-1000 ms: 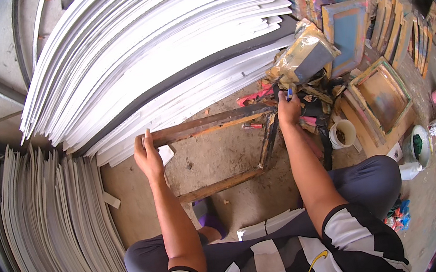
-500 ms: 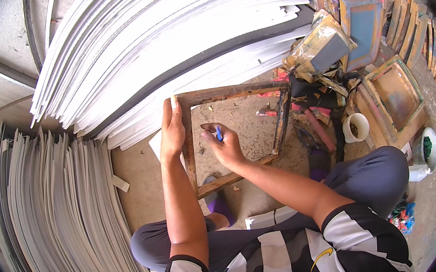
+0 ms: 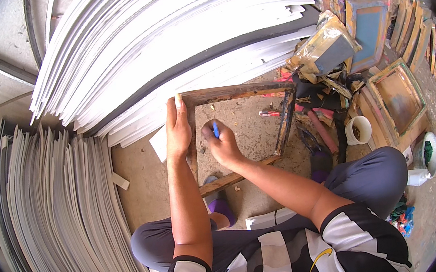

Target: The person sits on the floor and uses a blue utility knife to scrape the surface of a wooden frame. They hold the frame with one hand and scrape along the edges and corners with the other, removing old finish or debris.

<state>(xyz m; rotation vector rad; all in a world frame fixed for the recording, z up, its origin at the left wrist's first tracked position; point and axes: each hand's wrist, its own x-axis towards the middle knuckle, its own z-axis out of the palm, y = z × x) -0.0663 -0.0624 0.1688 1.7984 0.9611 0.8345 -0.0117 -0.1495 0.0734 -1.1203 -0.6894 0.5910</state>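
A worn, dark-stained wooden frame (image 3: 239,91) with an open centre is held upright-ish in front of me, its lower side over my feet. My left hand (image 3: 178,132) grips its left side near the upper corner, fingers along the outer edge. My right hand (image 3: 221,145) is inside the frame's opening, closed around a small blue pen-like tool (image 3: 215,130); most of the tool is hidden in the fist. The fingertips look stained dark. Through the opening, a red-and-white marker-like object (image 3: 269,113) lies on the speckled floor.
Large stacks of white sheets (image 3: 164,50) lie ahead, and grey-white sheets (image 3: 64,214) stand at left. To the right are a white bucket (image 3: 358,130), a framed screen (image 3: 398,96), a blue-panelled frame (image 3: 368,30) and a white bowl with green contents (image 3: 428,151).
The wooden frame and my left hand have shifted slightly right. My right hand has turned a little, its fingers curled tighter around the blue tool.
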